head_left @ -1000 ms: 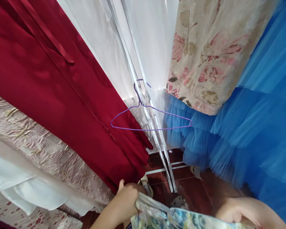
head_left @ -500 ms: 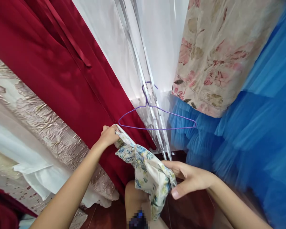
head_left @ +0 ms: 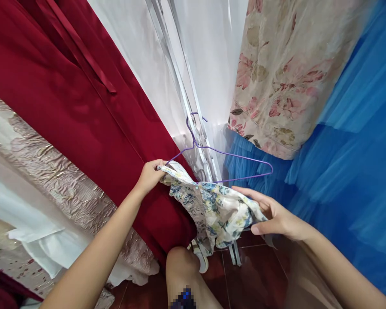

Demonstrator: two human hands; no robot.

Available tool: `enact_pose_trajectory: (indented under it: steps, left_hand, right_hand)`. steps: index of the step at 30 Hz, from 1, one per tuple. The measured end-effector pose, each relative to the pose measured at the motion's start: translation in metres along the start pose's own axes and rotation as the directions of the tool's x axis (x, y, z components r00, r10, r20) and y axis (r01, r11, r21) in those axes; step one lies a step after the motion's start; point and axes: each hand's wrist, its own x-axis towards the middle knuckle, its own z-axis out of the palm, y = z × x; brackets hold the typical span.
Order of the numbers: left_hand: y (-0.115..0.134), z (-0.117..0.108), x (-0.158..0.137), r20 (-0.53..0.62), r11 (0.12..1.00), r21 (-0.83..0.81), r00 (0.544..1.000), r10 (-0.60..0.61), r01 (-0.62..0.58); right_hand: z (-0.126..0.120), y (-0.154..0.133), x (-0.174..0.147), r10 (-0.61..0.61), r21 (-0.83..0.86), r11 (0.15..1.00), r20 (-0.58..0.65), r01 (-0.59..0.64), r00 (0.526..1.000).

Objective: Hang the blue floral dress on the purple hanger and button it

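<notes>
A purple wire hanger [head_left: 231,153] hooks on a thin metal rail in the middle. Below it stretches a small white garment with blue and yellow flowers [head_left: 209,210], its upper edge spread sideways. My left hand [head_left: 149,177] is closed on the garment's left end, right where the hanger's left tip goes in under the cloth. My right hand [head_left: 275,214] pinches the other end between thumb and fingers, below the hanger's right arm, which is bare. The lower bar of the hanger is partly hidden behind the garment.
A long red dress [head_left: 93,116] hangs at left, beside a pale textured dress [head_left: 67,180]. White cloth and metal rails [head_left: 180,73] stand behind the hanger. At right are a beige floral dress [head_left: 283,86] and blue tulle [head_left: 347,184]. My knee [head_left: 183,266] shows above the brown tiled floor.
Both hands have lifted the garment toward the hanger, and my right hand has moved right and up. The cloth now covers the hanger's left tip, and the hanger has tilted slightly.
</notes>
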Motion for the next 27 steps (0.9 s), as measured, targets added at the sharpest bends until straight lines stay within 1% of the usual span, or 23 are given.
enact_pose_trajectory:
  steps: [2,3,4,6,8,11,13,14,15,16,17,19,20,22,24,25,26,27]
  left_hand:
    - [0.001,0.003,-0.003,-0.069,0.998,-0.059,0.997,-0.037,0.033]
    - [0.001,0.004,-0.004,-0.086,0.994,-0.095,0.995,-0.054,0.045]
    - [0.001,0.004,-0.005,-0.086,0.989,-0.138,0.994,-0.068,0.055]
    - [0.000,0.002,-0.007,-0.047,0.973,-0.219,0.995,-0.090,0.078]
    - [0.000,0.000,-0.009,0.008,0.956,-0.272,0.994,-0.110,0.108]
    - [0.001,-0.001,-0.013,0.075,0.935,-0.322,0.988,-0.134,0.152]
    - [0.002,-0.001,-0.015,0.115,0.926,-0.333,0.982,-0.149,0.179]
    - [0.002,-0.002,-0.016,0.130,0.923,-0.334,0.979,-0.156,0.192]
    - [0.003,-0.002,-0.016,0.142,0.919,-0.337,0.976,-0.164,0.203]
    - [0.002,-0.003,-0.017,0.150,0.915,-0.343,0.974,-0.169,0.212]
    - [0.002,-0.005,-0.018,0.156,0.911,-0.351,0.973,-0.171,0.217]
    - [0.001,-0.010,-0.018,0.165,0.899,-0.376,0.971,-0.173,0.224]
    - [0.001,-0.013,-0.018,0.171,0.890,-0.394,0.970,-0.174,0.230]
    - [-0.001,-0.019,-0.018,0.193,0.860,-0.445,0.965,-0.179,0.248]
    - [-0.001,-0.023,-0.018,0.221,0.825,-0.496,0.958,-0.183,0.272]
    - [-0.001,-0.023,-0.018,0.238,0.810,-0.514,0.954,-0.183,0.283]
    - [-0.001,-0.021,-0.017,0.262,0.799,-0.522,0.948,-0.181,0.297]
    - [-0.001,-0.018,-0.017,0.294,0.793,-0.522,0.939,-0.179,0.315]
  right_hand:
    - [-0.008,-0.006,-0.003,-0.079,-0.140,0.988,-0.105,0.064,0.991]
    - [-0.013,-0.010,-0.004,-0.142,-0.237,0.966,-0.161,0.101,0.977]
    - [-0.017,-0.014,-0.005,-0.214,-0.340,0.931,-0.210,0.134,0.954]
    - [-0.028,-0.023,-0.006,-0.351,-0.526,0.834,-0.266,0.170,0.898]
    - [-0.041,-0.033,-0.005,-0.465,-0.676,0.717,-0.283,0.170,0.839]
    - [-0.066,-0.049,0.008,-0.599,-0.855,0.508,-0.262,0.106,0.757]
    - [-0.084,-0.059,0.024,-0.651,-0.920,0.389,-0.234,0.052,0.722]
    - [-0.091,-0.065,0.033,-0.664,-0.936,0.349,-0.222,0.034,0.714]
    - [-0.098,-0.070,0.042,-0.664,-0.945,0.326,-0.219,0.013,0.715]
    - [-0.103,-0.076,0.051,-0.639,-0.941,0.338,-0.239,-0.012,0.731]
    - [-0.107,-0.083,0.058,-0.590,-0.925,0.378,-0.273,-0.039,0.760]
    - [-0.110,-0.095,0.068,-0.446,-0.866,0.490,-0.343,-0.095,0.827]
    - [-0.110,-0.102,0.071,-0.371,-0.835,0.537,-0.359,-0.118,0.856]
    - [-0.106,-0.113,0.071,-0.231,-0.770,0.628,-0.327,-0.116,0.917]
    - [-0.097,-0.119,0.070,-0.100,-0.662,0.744,-0.239,-0.087,0.966]
    - [-0.091,-0.119,0.069,-0.097,-0.598,0.800,-0.215,-0.053,0.972]
    - [-0.084,-0.118,0.070,-0.164,-0.548,0.837,-0.232,0.011,0.959]
    - [-0.077,-0.114,0.072,-0.277,-0.524,0.846,-0.281,0.094,0.919]
